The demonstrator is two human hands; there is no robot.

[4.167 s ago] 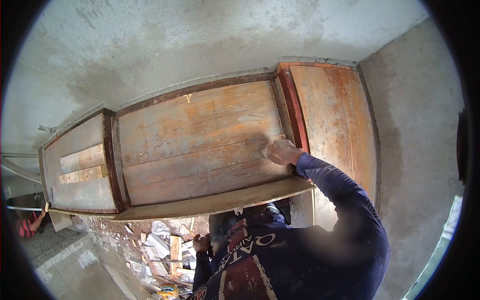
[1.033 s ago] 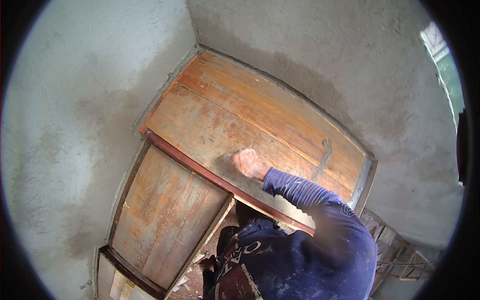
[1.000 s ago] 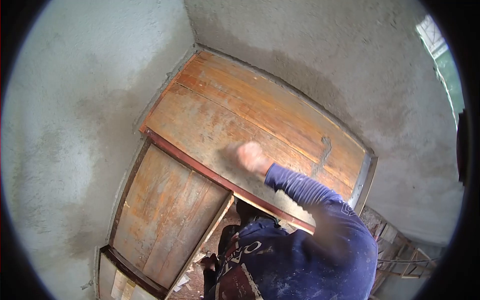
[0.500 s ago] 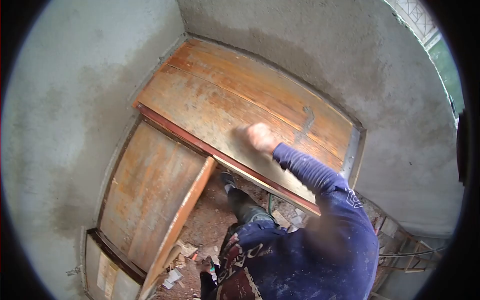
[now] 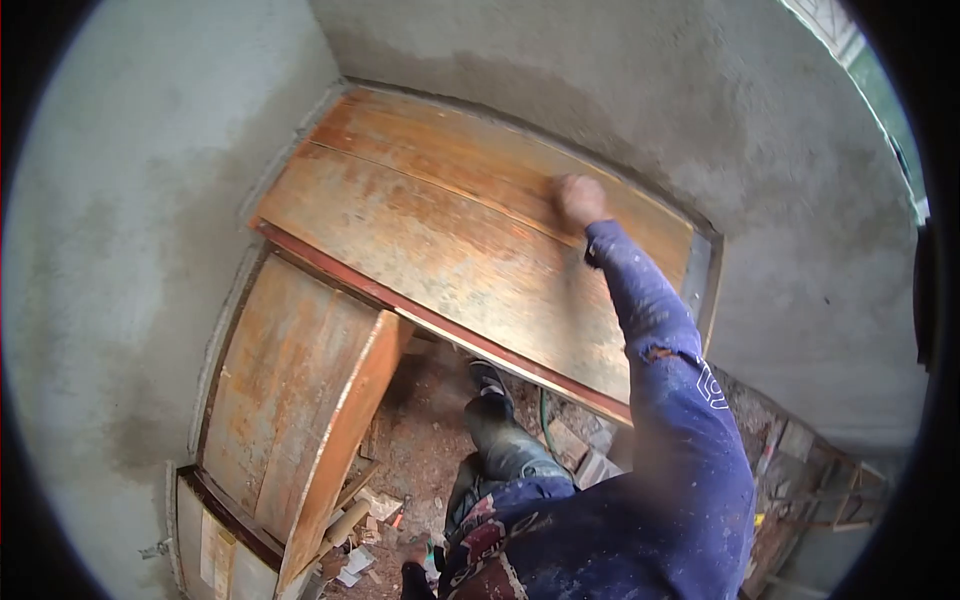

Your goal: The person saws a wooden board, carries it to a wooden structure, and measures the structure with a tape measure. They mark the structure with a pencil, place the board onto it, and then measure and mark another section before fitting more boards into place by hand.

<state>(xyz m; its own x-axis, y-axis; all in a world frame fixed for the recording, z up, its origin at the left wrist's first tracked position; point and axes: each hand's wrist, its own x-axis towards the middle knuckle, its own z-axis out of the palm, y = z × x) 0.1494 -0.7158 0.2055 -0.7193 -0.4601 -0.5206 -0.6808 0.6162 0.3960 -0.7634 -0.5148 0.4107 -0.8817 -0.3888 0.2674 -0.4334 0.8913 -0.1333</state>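
Observation:
My right hand (image 5: pixel 580 201) is closed in a fist on the far right part of a worn orange-brown wooden panel (image 5: pixel 430 230), near its back edge. Whatever the fist might hold is hidden, and the hand is slightly blurred. The purple sleeve (image 5: pixel 650 290) on this arm carries pale specks. Low in the view, what looks like my left hand (image 5: pixel 416 552) hangs beside my body above the floor. It is small and dark, next to a bit of green, and its fingers cannot be made out.
A reddish strip (image 5: pixel 330 267) runs along the panel's front edge. Below it stand a second wooden panel (image 5: pixel 275 360) and an upright board (image 5: pixel 345 440). Grey plastered walls (image 5: pixel 180 200) enclose the corner. Rubble and wood scraps (image 5: pixel 365 545) litter the floor around my leg (image 5: pixel 510 440).
My right hand has moved away from me across the panel, toward its back edge, and the arm is straighter. A grey smear seen earlier on the panel no longer shows. The view has shifted slightly.

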